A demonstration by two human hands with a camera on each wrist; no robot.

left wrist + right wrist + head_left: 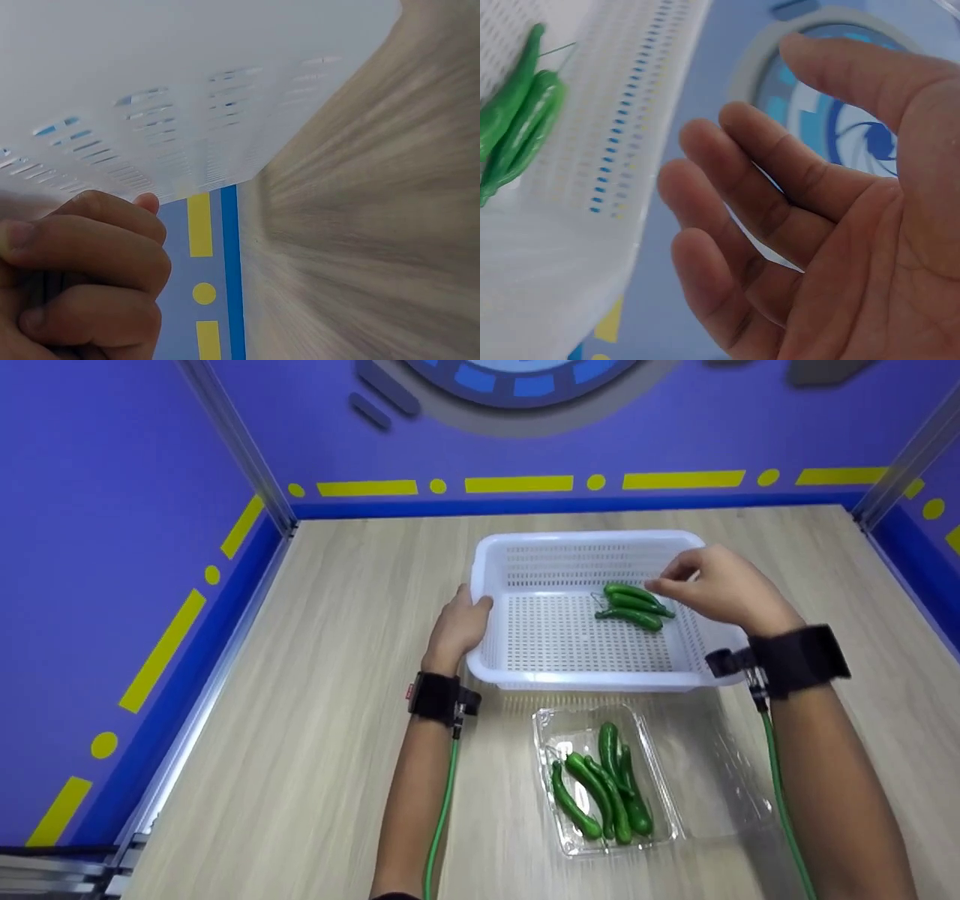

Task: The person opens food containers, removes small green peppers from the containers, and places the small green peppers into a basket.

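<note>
My left hand (459, 624) grips the basket (551, 634); my right hand (724, 585), fingers relaxed, hovers near green peppers (634, 603) right of frame centre.

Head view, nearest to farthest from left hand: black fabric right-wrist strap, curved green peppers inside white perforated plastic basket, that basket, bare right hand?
From the left hand:
1. White basket: held at its left side.
2. Green peppers: inside the basket, right of centre.
3. Right hand: at the basket's right side.
4. Black strap: past that hand, rightmost of these.
</note>
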